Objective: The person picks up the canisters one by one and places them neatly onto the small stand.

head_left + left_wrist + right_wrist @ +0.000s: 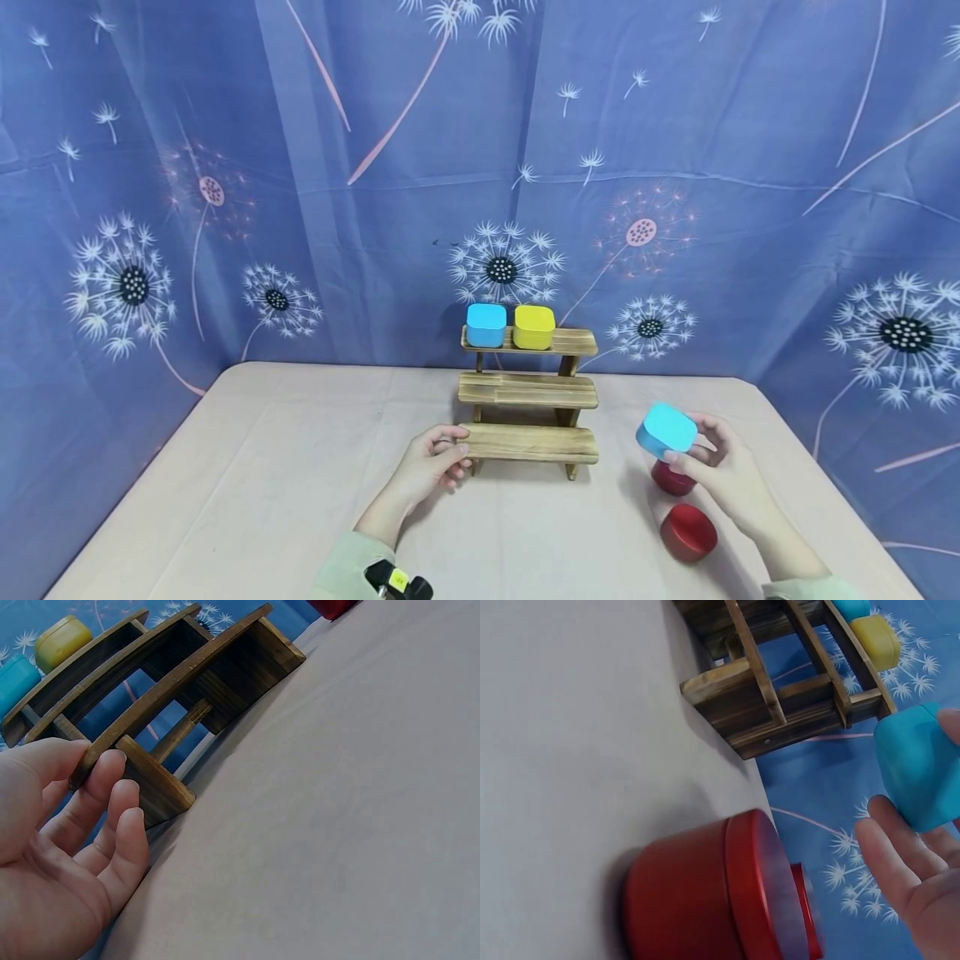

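A three-tier wooden display stand (528, 442) is on the table. My left hand (428, 467) pinches the left end of its lowest step between thumb and fingers, as the left wrist view shows close up. To the right of the stand, my right hand (722, 472) grips a light blue rounded-square tin (667, 430), held tilted in the air. Below that tin, a red round tin (674, 479) is partly covered by it in the head view. Nearer me, another red round tin (688, 533) rests on the table; its lid seam shows in the right wrist view.
On the top step, a blue rounded-square tin (487, 326) is at the left, with a yellow one (534, 327) beside it. The pale tablecloth (285, 483) reaches back to a blue dandelion-print curtain (390, 250) hanging behind and at both sides.
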Motion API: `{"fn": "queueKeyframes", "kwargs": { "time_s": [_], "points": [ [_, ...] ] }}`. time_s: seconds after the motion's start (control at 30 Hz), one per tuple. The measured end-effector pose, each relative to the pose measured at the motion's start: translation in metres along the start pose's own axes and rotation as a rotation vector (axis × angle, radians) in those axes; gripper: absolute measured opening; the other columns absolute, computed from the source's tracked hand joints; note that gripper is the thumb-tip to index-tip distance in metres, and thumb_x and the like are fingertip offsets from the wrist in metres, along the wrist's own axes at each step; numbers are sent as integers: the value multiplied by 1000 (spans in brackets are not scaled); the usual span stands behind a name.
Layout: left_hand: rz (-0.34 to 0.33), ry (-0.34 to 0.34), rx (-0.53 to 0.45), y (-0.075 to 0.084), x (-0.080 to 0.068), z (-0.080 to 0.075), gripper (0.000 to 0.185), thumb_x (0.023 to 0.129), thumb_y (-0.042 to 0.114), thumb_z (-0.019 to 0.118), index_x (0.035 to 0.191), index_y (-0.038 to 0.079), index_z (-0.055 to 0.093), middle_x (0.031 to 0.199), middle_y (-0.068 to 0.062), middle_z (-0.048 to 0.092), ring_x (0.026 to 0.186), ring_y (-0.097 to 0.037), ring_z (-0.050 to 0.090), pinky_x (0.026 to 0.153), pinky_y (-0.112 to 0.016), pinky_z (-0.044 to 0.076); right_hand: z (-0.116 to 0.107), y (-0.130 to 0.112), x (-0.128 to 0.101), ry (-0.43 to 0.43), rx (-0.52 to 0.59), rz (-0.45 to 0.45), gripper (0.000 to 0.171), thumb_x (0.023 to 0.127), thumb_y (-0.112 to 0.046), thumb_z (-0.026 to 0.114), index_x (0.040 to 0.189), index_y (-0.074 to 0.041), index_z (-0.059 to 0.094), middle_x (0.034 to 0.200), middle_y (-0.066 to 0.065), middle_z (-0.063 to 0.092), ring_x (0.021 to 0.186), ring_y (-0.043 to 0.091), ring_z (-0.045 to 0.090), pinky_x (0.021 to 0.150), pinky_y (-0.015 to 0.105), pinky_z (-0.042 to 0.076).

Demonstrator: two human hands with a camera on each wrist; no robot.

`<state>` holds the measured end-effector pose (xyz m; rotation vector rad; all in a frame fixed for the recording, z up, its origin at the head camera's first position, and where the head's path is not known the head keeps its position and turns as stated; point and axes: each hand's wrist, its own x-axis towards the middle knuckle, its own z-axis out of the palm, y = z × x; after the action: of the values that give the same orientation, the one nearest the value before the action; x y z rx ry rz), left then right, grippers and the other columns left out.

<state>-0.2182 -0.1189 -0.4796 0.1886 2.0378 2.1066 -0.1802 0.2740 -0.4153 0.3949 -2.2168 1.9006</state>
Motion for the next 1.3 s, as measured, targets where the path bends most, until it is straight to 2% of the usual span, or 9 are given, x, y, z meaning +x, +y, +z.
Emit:
{"fn": "queueKeyframes", "kwargs": {
  "time_s": [0.33, 0.5, 0.8, 0.93, 1.1, 1.3],
  "points": [
    [1, -2, -8, 1, 0, 0, 36, 91, 11, 61, 123, -2, 51, 77, -5, 66, 59, -8, 56, 49, -20, 50, 2, 2, 4, -56, 268, 9, 48, 84, 19, 51, 122, -11, 45, 114, -6, 59, 91, 11, 68, 66, 37, 59],
    [0, 0, -3, 0, 0, 0, 36, 91, 11, 60, 123, -2, 51, 77, -4, 65, 60, -8, 57, 49, -20, 50, 1, 2, 3, -106, 392, 16, 48, 87, 19, 47, 124, -12, 44, 116, -4, 59, 95, 13, 67, 68, 38, 59],
    [11, 13, 15, -1, 0, 0, 34, 91, 12, 61, 122, -1, 53, 77, -5, 67, 60, -9, 57, 48, -21, 50, 2, 2, 4, -191, 516, 1, 53, 92, 15, 40, 137, -13, 41, 118, -2, 61, 98, 15, 67, 73, 37, 59],
    [6, 10, 16, -1, 0, 0, 34, 92, 13, 60, 123, 0, 53, 79, -6, 67, 60, -10, 57, 49, -22, 51, 3, 2, 5, -186, 512, 31, 52, 93, 13, 40, 137, -15, 42, 115, -2, 60, 96, 13, 66, 71, 32, 60],
    [4, 9, 11, -1, 0, 0, 34, 92, 13, 60, 123, 0, 53, 79, -6, 67, 60, -10, 57, 49, -23, 51, 8, -1, 9, -132, 422, 104, 46, 94, 7, 45, 131, -20, 45, 110, -4, 58, 90, 11, 65, 67, 28, 59],
    [4, 9, 17, 0, 0, 1, 34, 92, 12, 60, 122, 0, 53, 79, -7, 67, 60, -11, 57, 49, -23, 52, 11, -4, 16, -147, 402, 78, 47, 93, 7, 45, 133, -18, 45, 112, -5, 58, 91, 11, 64, 66, 29, 58]
  ]
}}
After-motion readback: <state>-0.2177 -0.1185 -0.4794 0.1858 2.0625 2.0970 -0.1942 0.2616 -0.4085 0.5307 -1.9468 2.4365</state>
